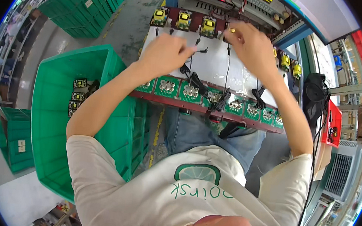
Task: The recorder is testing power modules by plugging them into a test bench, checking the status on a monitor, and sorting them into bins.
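My left hand [165, 53] hovers over the white panel, thumb and fingers closed at a black cable plug [202, 50] that sticks out to their right. My right hand [255, 48] is at the rig's far row, its slightly blurred fingers curled round a small circuit board with a yellow transformer [232, 30], mostly hidden. To its left in that row stand several like boards [208, 26]. Black cords hang from the row across the white panel [215, 66]. Coiled black cables [220, 101] lie over green circuit boards [167, 87] along the near red edge.
At my left stands a large green crate [43, 114] with several circuit boards [77, 96] inside. Stacked green crates [80, 5] are farther back. Instrument shelving [229, 1] rises behind the rig. A red bin [333, 124] and black cables [316, 88] are at the right.
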Demonstrator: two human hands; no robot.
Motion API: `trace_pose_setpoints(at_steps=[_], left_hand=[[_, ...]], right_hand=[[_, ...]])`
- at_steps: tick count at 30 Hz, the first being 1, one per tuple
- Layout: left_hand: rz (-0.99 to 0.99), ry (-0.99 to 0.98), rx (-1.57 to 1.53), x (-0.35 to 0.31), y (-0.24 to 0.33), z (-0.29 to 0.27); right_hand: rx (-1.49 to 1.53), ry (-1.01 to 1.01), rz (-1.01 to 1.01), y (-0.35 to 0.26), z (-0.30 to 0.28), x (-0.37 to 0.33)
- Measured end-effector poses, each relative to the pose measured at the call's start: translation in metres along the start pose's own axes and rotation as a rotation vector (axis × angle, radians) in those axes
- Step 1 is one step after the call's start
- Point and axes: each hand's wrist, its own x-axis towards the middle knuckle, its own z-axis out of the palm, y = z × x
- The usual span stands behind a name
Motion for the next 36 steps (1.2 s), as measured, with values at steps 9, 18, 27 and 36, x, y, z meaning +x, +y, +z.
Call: trace_pose_setpoints(at_steps=[9,18,27,36], left_hand=[[-0.186,-0.346,-0.335,-0.033,0.021,0.029],[-0.345,-0.175,-0.680,-0.039,0.017,-0.018],[-0.159,-0.186,-0.196,-0.048,-0.012,-0.046],[-0.229,-0.373,-0.705,-0.055,0.004,-0.029]], right_hand=[[0.035,-0.196,-0.719,0.001,0.034,-0.154],[0.422,-0.360,-0.343,0.036,-0.004,-0.109],[0.289,-0.402,-0.409,0.032,0.020,-0.101],[0.400,-0.381,-0.344,0.030,0.031,-0.105]])
